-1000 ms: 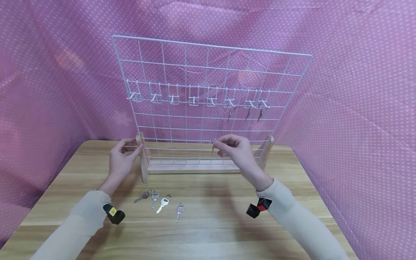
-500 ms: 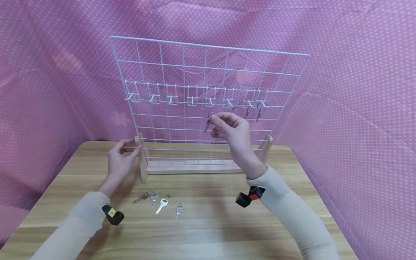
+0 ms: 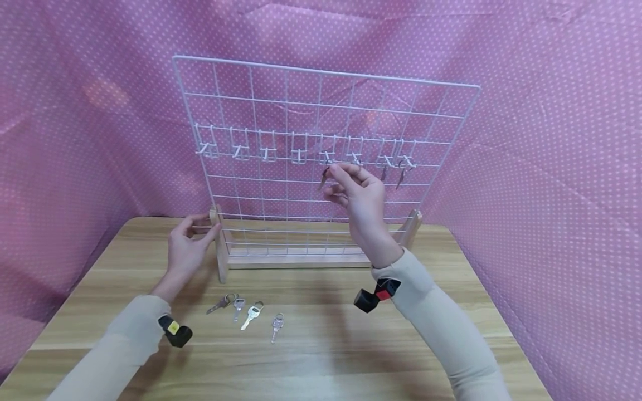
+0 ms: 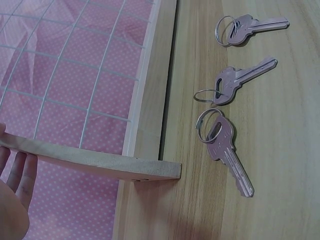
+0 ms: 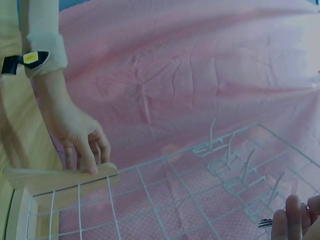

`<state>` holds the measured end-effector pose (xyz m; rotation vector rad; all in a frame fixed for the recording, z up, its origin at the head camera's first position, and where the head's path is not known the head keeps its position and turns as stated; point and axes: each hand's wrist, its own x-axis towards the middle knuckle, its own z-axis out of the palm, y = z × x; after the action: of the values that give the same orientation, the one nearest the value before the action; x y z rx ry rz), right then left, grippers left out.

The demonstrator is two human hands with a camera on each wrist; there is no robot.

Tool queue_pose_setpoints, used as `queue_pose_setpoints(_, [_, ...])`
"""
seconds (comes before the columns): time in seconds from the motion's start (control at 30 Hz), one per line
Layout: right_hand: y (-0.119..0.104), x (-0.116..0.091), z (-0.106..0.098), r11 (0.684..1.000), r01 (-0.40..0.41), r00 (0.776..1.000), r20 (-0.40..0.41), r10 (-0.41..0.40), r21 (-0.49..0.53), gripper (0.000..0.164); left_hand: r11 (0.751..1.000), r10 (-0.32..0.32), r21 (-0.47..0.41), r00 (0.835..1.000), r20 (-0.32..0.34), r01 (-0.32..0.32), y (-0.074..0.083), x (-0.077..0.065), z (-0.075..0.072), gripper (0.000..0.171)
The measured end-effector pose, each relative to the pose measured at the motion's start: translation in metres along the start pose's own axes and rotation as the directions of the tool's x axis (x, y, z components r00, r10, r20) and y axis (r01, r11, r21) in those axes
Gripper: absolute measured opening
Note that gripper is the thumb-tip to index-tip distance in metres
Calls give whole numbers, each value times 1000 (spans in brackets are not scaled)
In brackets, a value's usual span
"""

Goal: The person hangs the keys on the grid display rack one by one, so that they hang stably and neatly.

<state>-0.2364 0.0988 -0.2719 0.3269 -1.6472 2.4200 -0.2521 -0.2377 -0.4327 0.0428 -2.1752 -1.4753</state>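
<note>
My right hand (image 3: 362, 200) pinches a key (image 3: 323, 178) by its ring between thumb and index finger, right at a white wire hook (image 3: 327, 156) on the grid rack (image 3: 321, 70). In the right wrist view, only that key's blade (image 5: 265, 223) juts out beside the fingers. My left hand (image 3: 185, 248) grips the wooden side post (image 3: 220, 245) at the rack's left end; the left wrist view shows its fingers (image 4: 29, 175) against the wood. To the right, keys (image 3: 401, 177) hang from two hooks. Another hook (image 3: 354, 156) is partly covered by my right hand.
Several loose keys with rings, among them a bright one (image 3: 252, 315), lie on the wooden table (image 3: 321, 356) in front of the rack. More white hooks (image 3: 241, 150) line the grid to the left. Pink dotted cloth (image 3: 551, 167) surrounds the table.
My right hand has risen from the lower grid to the hook row, bringing the key up to a hook. It now covers a hanging key. My left hand stays on the post.
</note>
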Motion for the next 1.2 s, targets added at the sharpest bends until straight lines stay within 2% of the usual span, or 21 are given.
queue_pose_setpoints(0.37, [9,9,-2,999,-13,999,-41,15,33,4,1000,24,1,1000,-15,-24,-1,0,0,34])
queue_pose_setpoints(0.57, [12,7,-7,1000,1,1000,-14,-1,12,1,1000,25,2,999,-26,-25,-1,1,0,34])
queue_pose_setpoints(0.63, [13,4,-13,1000,8,1000,-1,-8,-10,6,1000,24,1,999,-24,-24,-1,1,0,34])
queue_pose_setpoints(0.8, [17,-9,-36,997,17,1000,18,-16,-81,15,1000,21,-1,1000,-23,-21,-1,1,0,35])
queue_pose_setpoints(0.93, [20,-20,-58,987,36,999,15,-34,-159,13,1000,19,-1,1000,-22,-20,0,1,-1,35])
queue_pose_setpoints(1.2, [34,-26,-117,955,95,993,-38,-110,-281,11,1000,-5,-8,1000,-3,5,0,1,1,35])
